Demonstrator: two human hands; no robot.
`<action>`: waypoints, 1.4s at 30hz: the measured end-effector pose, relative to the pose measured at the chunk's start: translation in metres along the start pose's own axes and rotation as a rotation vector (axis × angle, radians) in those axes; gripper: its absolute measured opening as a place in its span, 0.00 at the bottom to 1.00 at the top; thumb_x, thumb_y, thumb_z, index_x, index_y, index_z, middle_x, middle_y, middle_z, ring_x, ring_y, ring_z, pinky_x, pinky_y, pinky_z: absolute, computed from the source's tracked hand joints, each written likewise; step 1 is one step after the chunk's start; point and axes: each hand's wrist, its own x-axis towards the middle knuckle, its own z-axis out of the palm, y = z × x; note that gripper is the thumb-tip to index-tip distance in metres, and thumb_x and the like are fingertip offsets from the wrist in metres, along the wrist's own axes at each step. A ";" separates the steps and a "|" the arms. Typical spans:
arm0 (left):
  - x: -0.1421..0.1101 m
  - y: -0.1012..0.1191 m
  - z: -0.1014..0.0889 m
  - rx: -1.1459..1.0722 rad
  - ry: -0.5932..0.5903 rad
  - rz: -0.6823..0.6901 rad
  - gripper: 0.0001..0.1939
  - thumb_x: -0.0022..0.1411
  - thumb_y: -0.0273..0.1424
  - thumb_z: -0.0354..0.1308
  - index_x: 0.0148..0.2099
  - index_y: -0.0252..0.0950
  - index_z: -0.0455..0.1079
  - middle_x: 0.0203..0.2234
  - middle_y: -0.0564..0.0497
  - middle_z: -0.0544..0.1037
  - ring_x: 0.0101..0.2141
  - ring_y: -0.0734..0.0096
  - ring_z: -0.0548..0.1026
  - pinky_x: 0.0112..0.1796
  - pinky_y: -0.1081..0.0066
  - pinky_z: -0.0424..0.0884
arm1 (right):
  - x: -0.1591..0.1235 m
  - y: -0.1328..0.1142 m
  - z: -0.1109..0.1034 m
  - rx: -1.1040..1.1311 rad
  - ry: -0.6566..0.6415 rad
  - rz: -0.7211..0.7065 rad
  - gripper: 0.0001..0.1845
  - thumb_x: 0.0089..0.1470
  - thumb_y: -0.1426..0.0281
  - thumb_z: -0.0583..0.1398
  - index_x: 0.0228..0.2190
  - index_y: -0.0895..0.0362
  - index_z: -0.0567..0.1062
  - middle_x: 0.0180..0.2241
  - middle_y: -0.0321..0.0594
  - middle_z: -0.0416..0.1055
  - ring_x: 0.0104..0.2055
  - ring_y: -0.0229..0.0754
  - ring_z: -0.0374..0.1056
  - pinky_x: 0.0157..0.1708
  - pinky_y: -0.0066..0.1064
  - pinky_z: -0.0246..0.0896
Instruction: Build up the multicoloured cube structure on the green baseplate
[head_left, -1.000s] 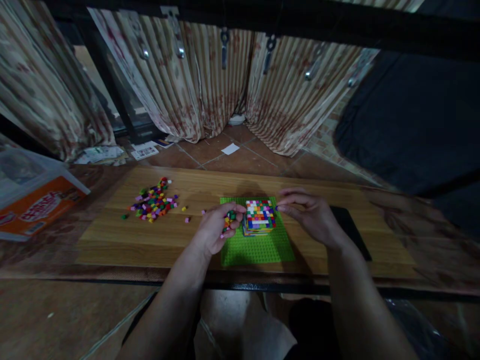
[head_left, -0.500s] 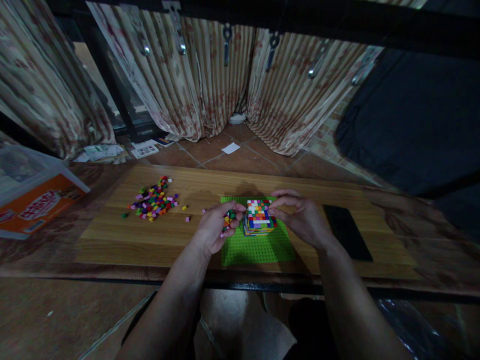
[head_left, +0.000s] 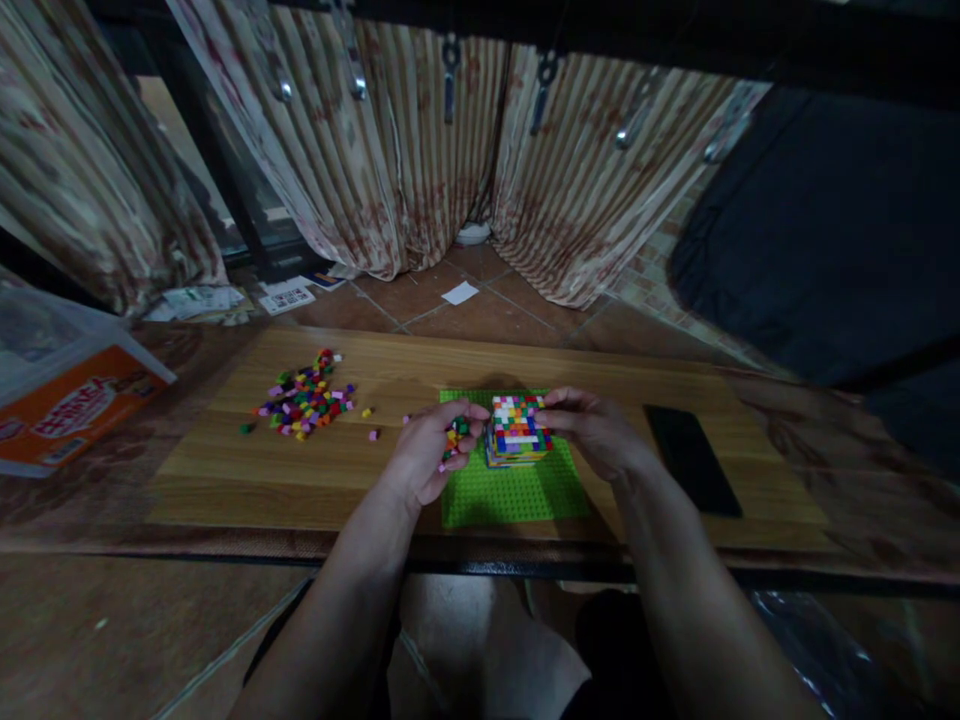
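A block of stacked toy bricks [head_left: 517, 432] in many colours stands on a green studded baseplate [head_left: 502, 497]. Just left of it, my left hand [head_left: 435, 445] is curled round several small loose bricks [head_left: 454, 437], green, yellow and pink among them; its thumb and index fingertip come close to the block's left side. From the right, my right hand [head_left: 589, 425] reaches the block's upper right edge with thumb and fingers drawn together. Whatever lies between those fingertips is too small to make out.
A heap of loose bricks [head_left: 307, 402] lies on the left of the wooden board [head_left: 247, 490], with a few strays toward the baseplate. A dark flat slab [head_left: 691, 460] rests at the right. A plastic tub with an orange label [head_left: 82, 415] stands far left.
My right hand has shifted slightly left, and its fingers have come closer together at the block's upper right edge. My left hand keeps its place with the loose bricks.
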 end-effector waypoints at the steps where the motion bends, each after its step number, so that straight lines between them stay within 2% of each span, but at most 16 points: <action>1: 0.000 0.000 0.000 0.001 0.000 0.002 0.08 0.57 0.27 0.54 0.30 0.28 0.71 0.21 0.52 0.65 0.16 0.85 0.59 0.11 0.84 0.45 | 0.000 0.000 0.001 0.016 -0.002 0.015 0.19 0.26 0.68 0.74 0.24 0.57 0.74 0.22 0.29 0.72 0.24 0.33 0.67 0.32 0.30 0.61; 6: 0.000 -0.001 -0.001 -0.004 0.003 -0.003 0.08 0.58 0.27 0.54 0.30 0.28 0.71 0.21 0.53 0.65 0.16 0.85 0.59 0.11 0.85 0.45 | 0.000 0.000 0.003 -0.002 -0.018 -0.012 0.19 0.27 0.68 0.74 0.23 0.57 0.73 0.22 0.29 0.72 0.23 0.33 0.66 0.30 0.30 0.61; 11: 0.001 -0.001 -0.001 -0.070 -0.005 -0.028 0.12 0.62 0.29 0.51 0.31 0.27 0.71 0.21 0.52 0.65 0.15 0.86 0.59 0.10 0.85 0.45 | -0.001 0.000 -0.003 -0.033 -0.017 -0.072 0.19 0.28 0.65 0.74 0.24 0.57 0.74 0.24 0.31 0.73 0.27 0.35 0.68 0.34 0.32 0.63; 15: 0.002 0.000 0.000 -0.205 -0.045 -0.055 0.15 0.64 0.31 0.49 0.31 0.27 0.71 0.21 0.51 0.65 0.16 0.85 0.59 0.10 0.86 0.47 | -0.002 -0.007 -0.009 -0.068 0.117 -0.250 0.15 0.35 0.62 0.71 0.25 0.54 0.74 0.31 0.36 0.76 0.35 0.40 0.72 0.37 0.34 0.65; 18: 0.002 0.002 0.000 -0.420 -0.099 -0.070 0.16 0.66 0.30 0.46 0.32 0.26 0.70 0.21 0.51 0.64 0.16 0.85 0.59 0.10 0.86 0.47 | -0.010 -0.017 0.002 -0.112 0.227 -0.398 0.11 0.41 0.62 0.69 0.24 0.53 0.74 0.29 0.36 0.76 0.33 0.39 0.71 0.34 0.32 0.66; 19: 0.002 0.002 -0.001 -0.504 -0.108 -0.060 0.17 0.67 0.30 0.45 0.32 0.27 0.70 0.21 0.51 0.64 0.16 0.85 0.59 0.10 0.86 0.47 | -0.016 -0.021 0.010 -0.150 0.210 -0.437 0.10 0.42 0.63 0.69 0.24 0.53 0.75 0.28 0.35 0.75 0.31 0.38 0.70 0.33 0.32 0.65; 22: 0.002 0.002 -0.002 -0.689 -0.092 0.004 0.16 0.67 0.29 0.43 0.34 0.28 0.69 0.22 0.52 0.64 0.17 0.86 0.59 0.12 0.86 0.49 | -0.037 -0.027 0.039 -0.298 0.039 -0.496 0.05 0.48 0.66 0.66 0.26 0.53 0.77 0.26 0.35 0.75 0.29 0.38 0.69 0.31 0.31 0.65; 24: 0.003 0.001 -0.003 -0.728 -0.071 0.043 0.16 0.67 0.29 0.43 0.34 0.28 0.69 0.21 0.52 0.65 0.17 0.85 0.59 0.13 0.86 0.51 | -0.052 -0.026 0.060 -0.436 -0.112 -0.559 0.03 0.52 0.67 0.64 0.29 0.52 0.77 0.29 0.35 0.75 0.31 0.39 0.70 0.33 0.32 0.65; 26: 0.004 0.000 -0.003 -0.730 -0.053 0.071 0.15 0.67 0.29 0.43 0.33 0.29 0.69 0.22 0.52 0.65 0.17 0.85 0.60 0.15 0.85 0.54 | -0.061 -0.021 0.076 -0.563 -0.191 -0.603 0.04 0.55 0.70 0.61 0.31 0.52 0.77 0.31 0.36 0.75 0.35 0.40 0.71 0.36 0.32 0.66; 29: 0.005 -0.001 -0.003 -0.711 -0.040 0.104 0.14 0.65 0.29 0.44 0.33 0.30 0.69 0.22 0.51 0.66 0.18 0.84 0.60 0.17 0.84 0.57 | -0.065 -0.010 0.092 -0.666 -0.185 -0.642 0.05 0.55 0.71 0.61 0.34 0.51 0.77 0.35 0.38 0.75 0.38 0.41 0.72 0.38 0.34 0.67; 35: 0.002 -0.003 0.002 -0.668 -0.001 0.182 0.12 0.63 0.29 0.47 0.34 0.30 0.70 0.24 0.51 0.67 0.21 0.82 0.64 0.20 0.83 0.61 | -0.061 -0.002 0.102 -0.776 -0.104 -0.670 0.04 0.55 0.71 0.61 0.32 0.51 0.77 0.34 0.39 0.74 0.38 0.43 0.73 0.38 0.35 0.67; 38: 0.000 -0.003 0.002 -0.678 -0.019 0.179 0.13 0.64 0.29 0.47 0.34 0.30 0.70 0.24 0.51 0.67 0.21 0.81 0.64 0.21 0.81 0.62 | -0.062 -0.005 0.103 -0.770 -0.114 -0.681 0.06 0.56 0.72 0.59 0.31 0.52 0.77 0.32 0.39 0.74 0.36 0.42 0.73 0.36 0.33 0.66; 42: -0.001 0.000 0.000 -0.716 -0.036 0.166 0.14 0.65 0.29 0.46 0.34 0.29 0.71 0.23 0.50 0.68 0.21 0.82 0.65 0.21 0.82 0.63 | -0.057 -0.016 0.084 -0.632 -0.119 -0.594 0.06 0.56 0.70 0.60 0.31 0.52 0.78 0.32 0.37 0.76 0.35 0.40 0.72 0.36 0.32 0.66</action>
